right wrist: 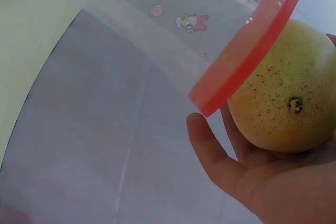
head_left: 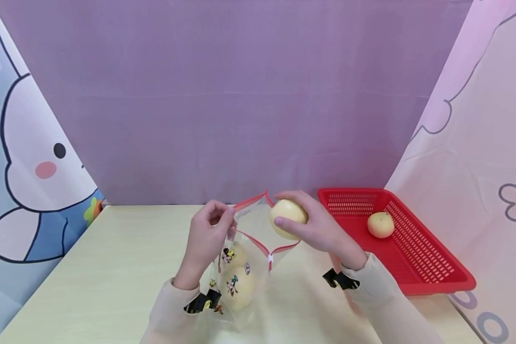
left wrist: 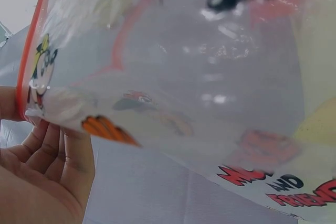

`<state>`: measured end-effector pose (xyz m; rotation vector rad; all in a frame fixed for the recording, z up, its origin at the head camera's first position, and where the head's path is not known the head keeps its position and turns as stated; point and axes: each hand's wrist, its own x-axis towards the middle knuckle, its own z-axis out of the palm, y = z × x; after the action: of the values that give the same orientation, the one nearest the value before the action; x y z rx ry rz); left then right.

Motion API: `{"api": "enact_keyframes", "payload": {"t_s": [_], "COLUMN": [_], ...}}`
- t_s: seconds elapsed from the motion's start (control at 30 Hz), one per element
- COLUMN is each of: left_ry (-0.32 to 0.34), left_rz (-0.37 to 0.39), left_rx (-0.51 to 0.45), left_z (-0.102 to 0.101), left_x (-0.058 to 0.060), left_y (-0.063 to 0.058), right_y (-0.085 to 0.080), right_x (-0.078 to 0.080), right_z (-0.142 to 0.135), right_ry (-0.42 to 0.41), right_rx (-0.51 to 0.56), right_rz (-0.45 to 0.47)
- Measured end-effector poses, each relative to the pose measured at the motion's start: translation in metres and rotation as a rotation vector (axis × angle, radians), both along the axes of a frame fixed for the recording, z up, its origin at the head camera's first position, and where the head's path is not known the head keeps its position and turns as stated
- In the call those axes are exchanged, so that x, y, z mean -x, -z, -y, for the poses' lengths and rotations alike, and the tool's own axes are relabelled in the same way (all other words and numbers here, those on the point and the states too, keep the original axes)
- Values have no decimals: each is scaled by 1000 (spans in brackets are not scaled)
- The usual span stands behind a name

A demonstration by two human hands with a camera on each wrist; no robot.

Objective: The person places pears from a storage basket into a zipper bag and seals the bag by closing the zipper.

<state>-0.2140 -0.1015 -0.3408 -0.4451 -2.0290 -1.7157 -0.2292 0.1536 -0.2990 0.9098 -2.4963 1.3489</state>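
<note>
A clear zip bag with red zip edging and cartoon prints hangs with its mouth spread wide. My left hand pinches the bag's red edge at the left side of the mouth, thumb against fingers. Inside, seen through the plastic, pale yellow pears lie in the lower part. My right hand grips another round yellow pear at the right of the mouth. In the right wrist view, the red edge overlaps this speckled pear, whose small dark end faces the camera.
A red plastic basket with slotted walls stands at the table's right side. One more pear sits in it. The pale wooden table meets a purple cloth backdrop behind. Printed cloths hang at both sides.
</note>
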Motion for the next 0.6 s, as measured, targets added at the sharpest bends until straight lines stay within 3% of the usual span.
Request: {"api": "enact_keyframes", "payload": {"t_s": [0.6], "left_ry": [-25], "left_rz": [5], "left_rx": [-6], "left_z": [2], "left_x": [0], "left_y": [-2], "right_y": [2], "right_x": [3], "right_z": [6], "right_ry": [-32], "right_rx": [-55], "right_rz": [18]}}
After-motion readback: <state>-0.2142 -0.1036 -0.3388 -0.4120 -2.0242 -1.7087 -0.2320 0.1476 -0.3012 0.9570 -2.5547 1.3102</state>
